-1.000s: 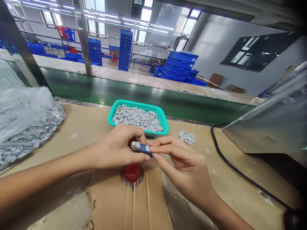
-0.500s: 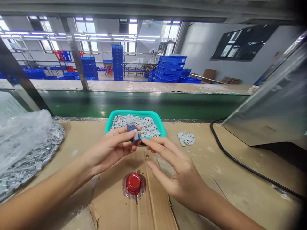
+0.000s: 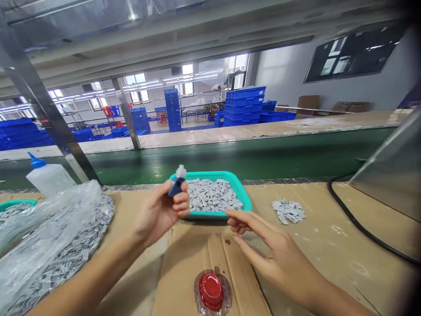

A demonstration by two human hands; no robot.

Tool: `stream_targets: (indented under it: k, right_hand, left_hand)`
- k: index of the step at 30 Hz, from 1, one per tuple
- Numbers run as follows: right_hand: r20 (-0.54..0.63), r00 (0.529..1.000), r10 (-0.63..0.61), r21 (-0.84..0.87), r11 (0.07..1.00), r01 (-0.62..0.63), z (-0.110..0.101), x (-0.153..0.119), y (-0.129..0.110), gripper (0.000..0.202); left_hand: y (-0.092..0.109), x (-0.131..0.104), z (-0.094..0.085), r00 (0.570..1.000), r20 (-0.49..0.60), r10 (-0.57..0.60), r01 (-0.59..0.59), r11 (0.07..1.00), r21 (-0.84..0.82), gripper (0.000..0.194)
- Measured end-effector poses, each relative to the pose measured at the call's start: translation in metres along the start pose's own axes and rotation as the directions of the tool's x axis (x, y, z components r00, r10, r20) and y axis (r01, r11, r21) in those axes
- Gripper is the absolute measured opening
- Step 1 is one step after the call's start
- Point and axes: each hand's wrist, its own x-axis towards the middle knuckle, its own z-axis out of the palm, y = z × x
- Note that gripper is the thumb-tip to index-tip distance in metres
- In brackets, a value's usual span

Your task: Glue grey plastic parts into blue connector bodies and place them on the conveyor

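My left hand [image 3: 164,213] is closed around a small dark blue part with a whitish translucent knob on top [image 3: 176,186], held upright at the left end of a turquoise basket [image 3: 247,198]. Many small light grey plastic pieces [image 3: 210,195] fill that basket. My right hand [image 3: 269,245] hovers off the basket's near right corner, index finger stretched and thumb apart, with nothing visible between them. Below and between the hands, a red round cap-like dish [image 3: 211,290] sits in a wet-looking patch on a cardboard sheet [image 3: 184,267].
A small pile of grey pieces [image 3: 288,211] lies to the right, near a black cable [image 3: 351,221]. On the left are a plastic bag of grey parts [image 3: 75,237] and a white bottle with a blue nozzle [image 3: 49,177]. A green conveyor belt [image 3: 263,160] runs behind.
The view has shifted left and up. My left hand has tilted the dark blue part more upright and moved it away from my right hand, whose fingertips were close to it before.
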Motion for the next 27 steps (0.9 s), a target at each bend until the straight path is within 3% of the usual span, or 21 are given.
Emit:
stream_targets:
  k: [4,7,12,15,20,27]
  right_hand:
    - [0.121,0.975,0.189,0.117,0.972,-0.203,0.000,0.021,0.017,0.039]
    - [0.346,0.867,0.357,0.072,0.912,-0.404,0.006,0.055,0.029,0.044]
    - [0.554,0.782,0.284,-0.019,0.944,-0.330,0.030,0.096,0.045,0.036]
    - [0.571,0.771,0.283,-0.047,0.948,-0.313,0.040,0.094,0.050,0.035]
    - [0.573,0.767,0.287,-0.053,0.948,-0.315,0.042,0.086,0.049,0.036]
    - [0.508,0.809,0.296,0.028,0.933,-0.359,0.038,0.089,0.048,0.035]
  left_hand:
    - [0.031,0.025,-0.015,0.969,-0.091,0.231,-0.229,0.973,0.026,0.019]
    - [0.046,0.055,-0.034,0.959,-0.161,0.235,-0.231,0.972,0.043,0.016]
    - [0.047,0.107,-0.063,0.963,-0.205,0.176,-0.161,0.983,0.087,0.024]
    - [0.038,0.118,-0.069,0.970,-0.178,0.163,-0.140,0.981,0.135,0.025]
    - [0.026,0.110,-0.064,0.987,-0.120,0.109,-0.084,0.976,0.200,0.026]
    - [0.031,0.112,-0.066,0.985,-0.137,0.105,-0.094,0.992,0.082,0.033]
